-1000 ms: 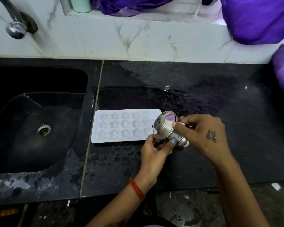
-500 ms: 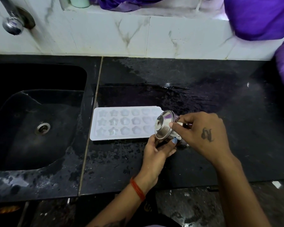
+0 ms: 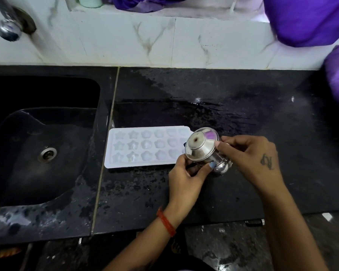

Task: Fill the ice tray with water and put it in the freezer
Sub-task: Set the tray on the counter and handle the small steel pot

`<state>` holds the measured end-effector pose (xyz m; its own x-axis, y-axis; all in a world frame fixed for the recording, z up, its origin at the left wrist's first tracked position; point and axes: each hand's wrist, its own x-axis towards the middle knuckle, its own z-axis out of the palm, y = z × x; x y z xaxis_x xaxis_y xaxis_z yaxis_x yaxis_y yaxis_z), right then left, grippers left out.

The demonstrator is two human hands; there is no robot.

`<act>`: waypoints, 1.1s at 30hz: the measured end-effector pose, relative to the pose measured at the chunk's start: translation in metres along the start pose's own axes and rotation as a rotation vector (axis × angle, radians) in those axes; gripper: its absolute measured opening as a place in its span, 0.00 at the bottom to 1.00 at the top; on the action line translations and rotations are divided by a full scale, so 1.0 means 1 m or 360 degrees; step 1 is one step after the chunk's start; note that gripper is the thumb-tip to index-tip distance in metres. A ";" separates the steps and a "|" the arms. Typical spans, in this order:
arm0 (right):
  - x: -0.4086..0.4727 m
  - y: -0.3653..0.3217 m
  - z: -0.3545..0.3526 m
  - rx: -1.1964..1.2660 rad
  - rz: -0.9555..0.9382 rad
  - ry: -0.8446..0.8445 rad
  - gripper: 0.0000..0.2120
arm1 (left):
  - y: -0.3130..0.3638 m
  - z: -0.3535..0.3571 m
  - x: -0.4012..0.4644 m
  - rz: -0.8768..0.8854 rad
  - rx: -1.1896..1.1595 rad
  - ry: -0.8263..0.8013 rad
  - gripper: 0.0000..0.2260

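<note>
The black stone worktop (image 3: 243, 133) carries the work; its surface is wet in a broad patch behind the tray, and spotted with droplets along the front edge. To its left the black sink (image 3: 47, 118) is set in flush, with its drain (image 3: 47, 154) visible and the tap (image 3: 8, 30) projecting from the tiled wall above the far corner. No water is seen running.

The white ice tray (image 3: 141, 147) lies flat on the worktop just beside the sink edge, its long side parallel to the front. Lying flat suits pouring: the star and flower cells face up. Several cells glint, but whether they hold water cannot be told.

A small steel vessel (image 3: 202, 146) is held tipped on its side over the tray's right end, its round end turned toward the camera. Judged from the tilt and position, it serves for pouring into the cells; no stream is visible.

The left hand (image 3: 186, 177) grips the vessel from below, thumb and fingers closed around it. The right hand (image 3: 249, 155) pinches it from the right side, fingertips closed on the metal. Both hands are thus clamped on the one vessel, presumably to steady the tilt.

The freezer is not in view.
</note>
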<state>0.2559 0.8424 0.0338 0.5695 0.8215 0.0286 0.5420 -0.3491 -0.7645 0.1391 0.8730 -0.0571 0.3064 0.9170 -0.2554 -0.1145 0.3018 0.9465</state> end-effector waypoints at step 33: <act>0.006 0.005 -0.012 -0.0579 -0.0264 -0.0086 0.13 | -0.008 0.028 -0.006 -0.0275 -0.0385 -0.0147 0.16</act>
<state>0.2699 0.8401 0.0381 0.4280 0.8992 0.0910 0.8125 -0.3387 -0.4744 0.1647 0.8576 -0.0570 0.4241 0.8226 -0.3788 -0.2715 0.5145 0.8134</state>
